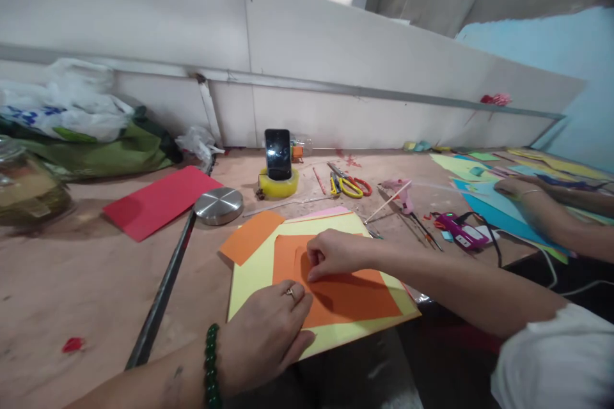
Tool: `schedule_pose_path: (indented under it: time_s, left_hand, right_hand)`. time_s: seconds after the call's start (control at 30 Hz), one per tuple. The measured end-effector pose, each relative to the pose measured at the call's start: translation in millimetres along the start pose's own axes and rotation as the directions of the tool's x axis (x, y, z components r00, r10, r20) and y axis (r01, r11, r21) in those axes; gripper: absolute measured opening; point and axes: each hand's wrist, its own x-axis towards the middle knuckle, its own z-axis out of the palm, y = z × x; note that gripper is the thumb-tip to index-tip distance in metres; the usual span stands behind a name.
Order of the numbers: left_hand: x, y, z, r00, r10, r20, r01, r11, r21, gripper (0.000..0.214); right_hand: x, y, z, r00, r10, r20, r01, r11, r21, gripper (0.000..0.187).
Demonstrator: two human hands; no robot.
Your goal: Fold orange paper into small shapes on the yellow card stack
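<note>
A large orange sheet of paper (355,300) lies on a pale yellow sheet (249,287) at the table's front edge. My left hand (268,329), with a ring and a green bead bracelet, rests on the left part of both sheets, fingers bent and thumb apart. My right hand (336,252) is closed in a pinch at a raised narrow flap of the orange paper; its fingertips are partly hidden. Beside the yellow sheet's upper left corner, a smaller orange piece (252,236) overlaps it.
Red paper (158,201) and a round metal disc (219,206) lie left. Behind are a phone (278,153) on yellow tape (281,186), scissors (350,182) and a pink glue gun (400,195). A purple power strip (463,231) sits right, near another person's hands (532,198).
</note>
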Motion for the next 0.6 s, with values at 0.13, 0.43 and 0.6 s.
schedule_pose_path:
  time_s: [0.13, 0.43, 0.6]
  left_hand:
    - [-2.7, 3.4, 1.8, 1.000, -0.011, 0.004, 0.010, 1.000, 0.012, 0.023]
    - [-2.2, 5.9, -5.3, 0.999, -0.028, 0.043, 0.029, 0.999, -0.022, 0.023]
    - [-1.9, 5.6, -4.5, 0.999, -0.028, 0.027, 0.029, 1.000, -0.006, 0.018]
  right_hand:
    - [17.4, 3.9, -4.6, 0.996, 0.053, 0.068, -0.050, 0.997, -0.051, 0.024]
    - [27.6, 23.0, -35.6, 0.986, 0.147, 0.082, -0.155, 0.982, 0.105, 0.031]
    - [19.1, 4.3, -16.1, 0.995, 0.052, 0.084, -0.047, 0.997, -0.065, 0.036]
